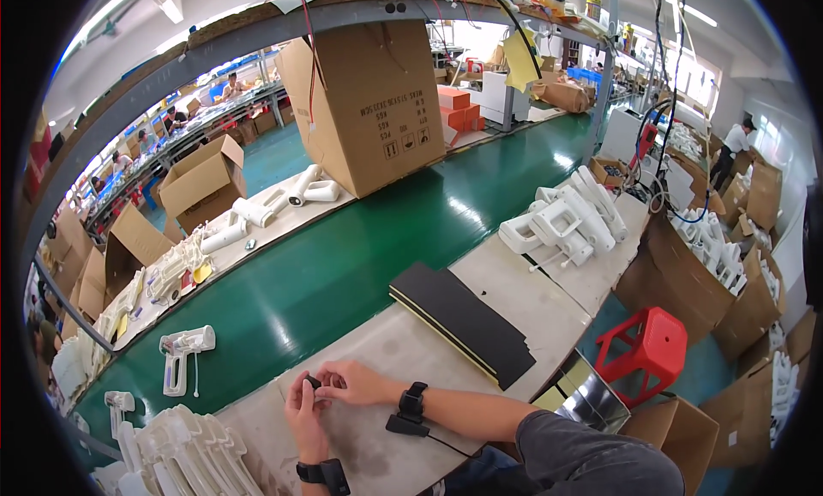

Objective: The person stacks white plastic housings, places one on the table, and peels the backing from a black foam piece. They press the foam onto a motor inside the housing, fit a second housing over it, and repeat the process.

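Observation:
Over the pale worktop, my left hand (304,413) and my right hand (353,383) meet, fingertips pinched together on a small black piece (315,382). Fingers cover most of it, so its exact kind cannot be made out. To the right of my hands lies a stack of flat black sheets (459,320) with a yellowish edge along its near side. Close by on the left, white plastic gun-shaped housings (184,449) are piled up. Each of my wrists wears a black band, and a small black box (406,426) on a cable lies by the right one.
A green conveyor belt (291,277) runs beyond the worktop, carrying a white gun-shaped unit (176,372) and a large carton (369,110). More white housings (566,217) lie to the right. A red stool (647,350) and open cartons (673,436) stand beside the bench.

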`<action>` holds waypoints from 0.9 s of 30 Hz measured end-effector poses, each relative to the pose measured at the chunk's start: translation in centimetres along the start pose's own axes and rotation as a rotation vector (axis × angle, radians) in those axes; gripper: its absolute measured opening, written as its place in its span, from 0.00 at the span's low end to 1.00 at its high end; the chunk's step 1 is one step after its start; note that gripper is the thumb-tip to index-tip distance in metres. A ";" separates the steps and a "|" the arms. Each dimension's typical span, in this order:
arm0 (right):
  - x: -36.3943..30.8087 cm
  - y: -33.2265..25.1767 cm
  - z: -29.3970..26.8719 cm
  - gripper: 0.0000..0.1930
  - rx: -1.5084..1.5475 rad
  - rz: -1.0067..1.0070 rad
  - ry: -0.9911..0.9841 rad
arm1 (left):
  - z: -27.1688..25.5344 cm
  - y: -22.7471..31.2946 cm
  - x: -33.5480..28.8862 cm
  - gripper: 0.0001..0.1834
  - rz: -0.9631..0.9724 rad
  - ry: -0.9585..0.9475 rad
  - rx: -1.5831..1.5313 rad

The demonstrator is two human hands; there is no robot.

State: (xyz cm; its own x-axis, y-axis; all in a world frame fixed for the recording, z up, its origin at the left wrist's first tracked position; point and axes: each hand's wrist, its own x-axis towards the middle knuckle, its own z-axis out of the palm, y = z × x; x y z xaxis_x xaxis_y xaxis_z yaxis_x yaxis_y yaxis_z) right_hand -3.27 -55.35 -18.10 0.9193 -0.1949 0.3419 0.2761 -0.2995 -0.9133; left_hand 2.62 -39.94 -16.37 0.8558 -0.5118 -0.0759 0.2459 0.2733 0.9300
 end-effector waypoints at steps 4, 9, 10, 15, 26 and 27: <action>0.2 -0.3 -0.1 0.15 -0.027 0.007 -0.003 | -0.4 -0.3 0.2 0.14 0.019 -0.010 0.042; 0.2 -0.2 -0.2 0.14 -0.044 -0.008 -0.013 | -0.2 -0.4 0.3 0.13 0.036 -0.020 0.022; 0.2 -0.2 -0.3 0.14 -0.060 -0.015 -0.016 | -0.3 -0.5 0.5 0.13 0.037 -0.034 0.016; 0.0 -0.1 0.0 0.13 -0.029 -0.008 -0.018 | -0.5 -0.5 0.2 0.13 0.025 -0.026 0.018; 0.2 -0.2 1.0 0.13 -0.035 -0.005 -0.035 | -1.1 0.1 -0.5 0.17 0.012 0.028 0.022; 0.4 0.2 1.3 0.13 -0.048 -0.026 -0.052 | -1.6 0.0 -0.5 0.18 0.029 0.011 0.073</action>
State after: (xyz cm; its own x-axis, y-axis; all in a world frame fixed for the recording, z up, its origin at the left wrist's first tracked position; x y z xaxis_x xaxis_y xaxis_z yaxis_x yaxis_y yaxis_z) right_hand -2.45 -54.30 -18.47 0.9259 -0.1380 0.3517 0.2870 -0.3485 -0.8923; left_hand 2.92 -38.44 -16.90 0.8670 -0.4955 -0.0518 0.1870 0.2273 0.9557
